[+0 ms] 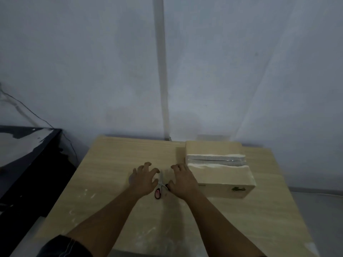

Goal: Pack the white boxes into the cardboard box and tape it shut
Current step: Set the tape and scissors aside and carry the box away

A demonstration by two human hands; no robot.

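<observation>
My left hand [143,179] and right hand [182,179] hover empty, fingers spread, either side of the scissors [159,186] on the worktop [115,164]. The cardboard box [219,169] sits just right of the scissors, seam taped, so probably they're parked within reach for cutting tape.

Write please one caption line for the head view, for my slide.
Both hands, left hand and right hand, hover over scissors beside the cardboard box.

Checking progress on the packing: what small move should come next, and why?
Probably lift the hands away: the cardboard box looks taped along its seam, and the scissors lie flat on the table between the open left hand and right hand.
</observation>
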